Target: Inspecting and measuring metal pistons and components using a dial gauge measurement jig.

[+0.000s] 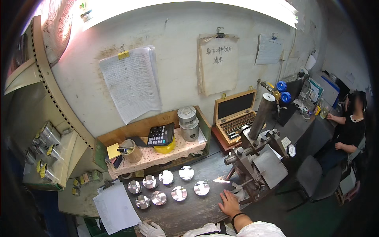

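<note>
My right hand [229, 204], bare with a dark band at the wrist, lies flat on the worn grey bench with its fingers spread. Close beyond its fingertips is a crumpled white cloth or glove [239, 192], at the foot of a metal measuring stand [258, 160]. At the lower edge, my left hand [152, 229] wears a white glove and rests by the bench's front edge, fingers extended and holding nothing. Between and beyond the hands, several shiny round metal pistons [179, 193] stand in two rows, crowns up.
Papers on a clipboard [114, 207] lie at the left. Behind the pistons, a cloth-covered shelf carries a calculator [161, 135], a pen cup [132, 152] and stacked metal cylinders [188, 122]. A wooden gauge-block case [235, 118] stands lid up. Far right, a person [351, 126] sits near chairs.
</note>
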